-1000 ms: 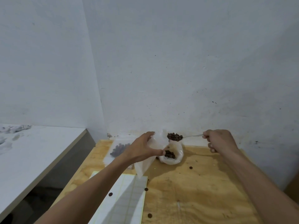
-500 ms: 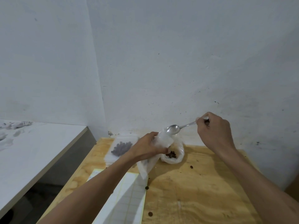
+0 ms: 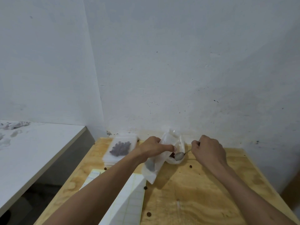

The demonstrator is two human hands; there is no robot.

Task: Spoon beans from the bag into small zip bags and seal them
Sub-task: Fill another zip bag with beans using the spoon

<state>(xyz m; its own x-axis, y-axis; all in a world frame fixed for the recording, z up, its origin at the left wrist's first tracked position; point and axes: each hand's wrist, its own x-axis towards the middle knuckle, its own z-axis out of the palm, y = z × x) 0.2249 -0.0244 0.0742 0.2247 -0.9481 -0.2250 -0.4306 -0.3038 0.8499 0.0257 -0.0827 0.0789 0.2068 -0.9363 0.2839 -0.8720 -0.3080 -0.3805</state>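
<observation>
Just right of frame centre, the right hand [image 3: 209,151] has lowered its pinched spoon [image 3: 179,155], now empty, back into the bean bag [image 3: 176,160] for another scoop, while the left hand [image 3: 154,147] keeps gripping the small zip bag [image 3: 151,168].

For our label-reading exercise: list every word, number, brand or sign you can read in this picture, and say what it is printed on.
None can be read.
Sheets of ruled paper: faint grid lines only, no writing that can be made out.
Zip bag, bean bag and stack of filled bags: no print visible.
Wall: only specks and marks.
</observation>
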